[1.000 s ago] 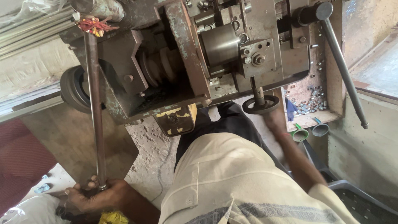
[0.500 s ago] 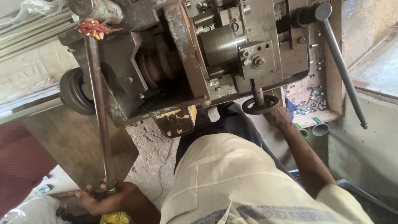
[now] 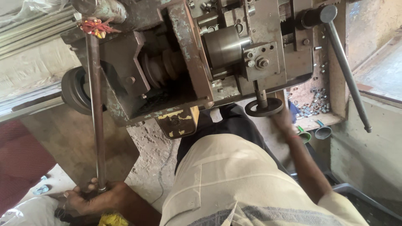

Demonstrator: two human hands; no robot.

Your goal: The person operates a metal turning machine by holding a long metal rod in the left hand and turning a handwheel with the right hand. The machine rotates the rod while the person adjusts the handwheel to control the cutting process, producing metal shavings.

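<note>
Steel rod (image 3: 95, 113) in left hand (image 3: 94, 199)

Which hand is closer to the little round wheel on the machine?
Right. The right hand is at the small handwheel, touching its rim. The left hand is far off, gripping the bottom end of the long metal rod.

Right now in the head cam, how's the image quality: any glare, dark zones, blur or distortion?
Head view: daylight glare washes out the upper right corner by the long lever; the machine has deep shadow in its recess around the pulley; the right hand at the handwheel is slightly soft; the left hand on the long rod is sharper; wide-angle stretch shows at the edges.
</note>
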